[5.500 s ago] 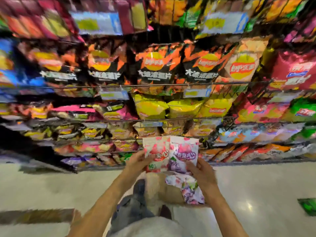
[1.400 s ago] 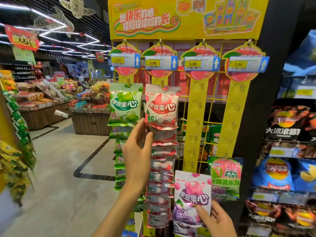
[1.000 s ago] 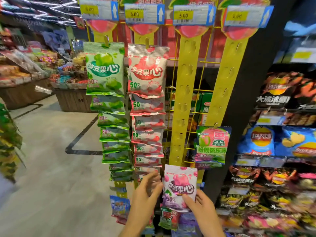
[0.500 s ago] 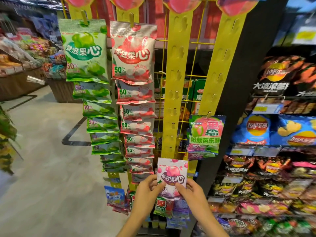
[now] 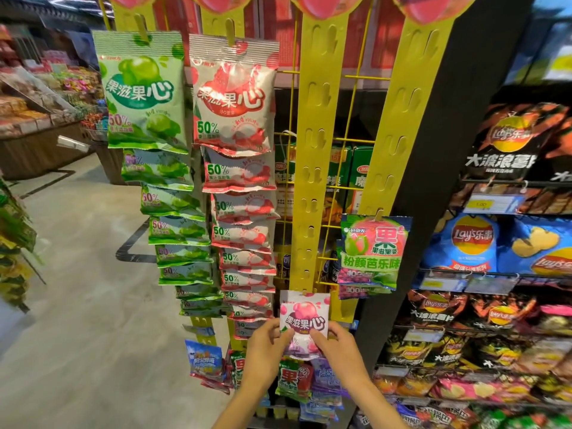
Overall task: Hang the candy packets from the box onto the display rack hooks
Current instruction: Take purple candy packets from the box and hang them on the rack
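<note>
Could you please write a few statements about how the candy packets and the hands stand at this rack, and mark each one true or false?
1. Both hands hold the purple packet. True: the left hand and right hand pinch its lower sides.
2. The purple packet is held at the foot of the third yellow strip. True.
3. The third yellow strip is full of packets. False: the hooks above the held packet are bare.
4. The green packets hang to the right of the red packets. False: they hang to the left.
5. The fourth yellow strip carries no packets. False: a green-and-pink packet hangs on it.
</note>
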`<state>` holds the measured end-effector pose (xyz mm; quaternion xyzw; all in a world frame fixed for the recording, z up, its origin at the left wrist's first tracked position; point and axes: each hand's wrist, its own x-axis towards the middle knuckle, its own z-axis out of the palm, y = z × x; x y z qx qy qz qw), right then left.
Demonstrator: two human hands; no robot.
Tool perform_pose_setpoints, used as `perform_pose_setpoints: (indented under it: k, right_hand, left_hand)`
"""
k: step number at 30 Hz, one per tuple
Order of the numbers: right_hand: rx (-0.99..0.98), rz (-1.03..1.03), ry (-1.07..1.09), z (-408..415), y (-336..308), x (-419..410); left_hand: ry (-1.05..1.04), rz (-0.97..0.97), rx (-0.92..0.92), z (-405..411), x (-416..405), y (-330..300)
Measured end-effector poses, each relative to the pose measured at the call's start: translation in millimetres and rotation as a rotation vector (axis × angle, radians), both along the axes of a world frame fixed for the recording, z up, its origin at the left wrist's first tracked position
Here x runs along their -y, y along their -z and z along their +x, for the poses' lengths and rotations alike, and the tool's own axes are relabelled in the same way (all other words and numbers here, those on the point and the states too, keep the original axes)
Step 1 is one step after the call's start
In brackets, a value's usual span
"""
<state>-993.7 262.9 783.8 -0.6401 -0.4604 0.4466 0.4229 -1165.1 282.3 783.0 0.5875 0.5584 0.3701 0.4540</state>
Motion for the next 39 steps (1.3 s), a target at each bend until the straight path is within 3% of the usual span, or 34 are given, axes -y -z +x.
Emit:
perform_pose_setpoints:
  k: [14, 23, 29, 35, 39]
  right_hand:
    - [0.051, 0.015, 0.017, -2, 18, 2]
    - [0.062, -0.033, 0.085, 0, 30, 14]
    - [0.236, -0.082, 0.06, -3, 33, 65]
    - [0.616, -0.126, -0.009, 2, 46, 124]
    - [0.861, -0.161, -0.084, 26, 60, 163]
  left_hand:
    - [-0.108, -0.036, -0.152, 3, -4, 31]
    - [-0.024, 0.004, -0.253, -23, 16, 35]
    - [0.149, 0.208, -0.451, -47, 41, 54]
    - [0.442, 0.45, -0.852, -43, 60, 85]
    - [0.53, 0.449, -0.967, -25, 89, 90]
